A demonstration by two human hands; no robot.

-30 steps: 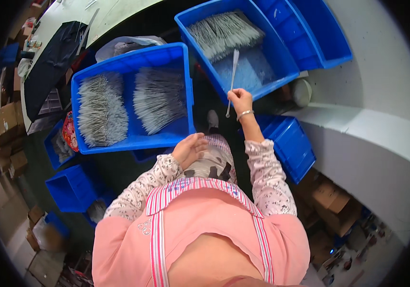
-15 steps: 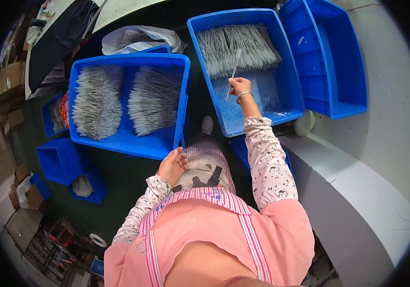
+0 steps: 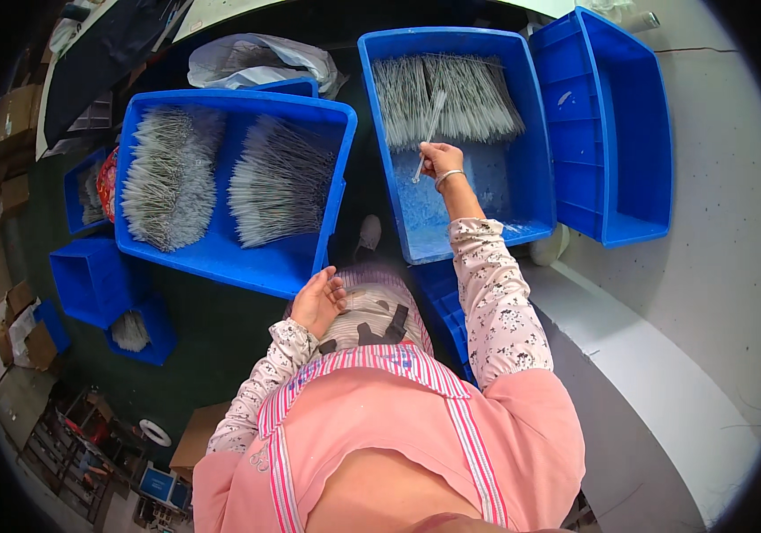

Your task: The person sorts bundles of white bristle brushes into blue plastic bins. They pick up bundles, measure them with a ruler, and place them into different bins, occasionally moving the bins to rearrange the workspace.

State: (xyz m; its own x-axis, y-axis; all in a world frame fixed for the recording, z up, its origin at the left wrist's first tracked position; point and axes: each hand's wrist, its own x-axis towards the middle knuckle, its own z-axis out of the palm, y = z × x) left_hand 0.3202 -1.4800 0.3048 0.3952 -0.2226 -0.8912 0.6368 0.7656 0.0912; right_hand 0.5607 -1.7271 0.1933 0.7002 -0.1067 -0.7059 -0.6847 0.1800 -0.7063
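Note:
Above the right-hand blue bin [image 3: 416,240], my right hand [image 3: 443,160] is closed around a thin straw brush [image 3: 435,114] with a whitish bristled end, tilted up and away from me. I cannot make out whether it is a single brush or several together. Beyond the hand, a dense row of similar wire-stemmed brushes [image 3: 474,93] fills the far part of that bin. My left hand [image 3: 318,302] rests over my lap, by the near corner of the left blue bin [image 3: 221,274]. Its fingers are loosely bent and apart, with nothing seen in them.
Two bundles of white-bristled brushes, a left one [image 3: 167,178] and a right one [image 3: 278,182], lie in the left bin. An upended blue bin [image 3: 638,133] leans by the wall at right. Smaller blue crates [image 3: 87,289] and a white sack [image 3: 265,62] stand at left.
The view has shifted slightly, moving the bins in the picture. My right hand stays closed on the brush over the right bin; my left hand stays near my lap.

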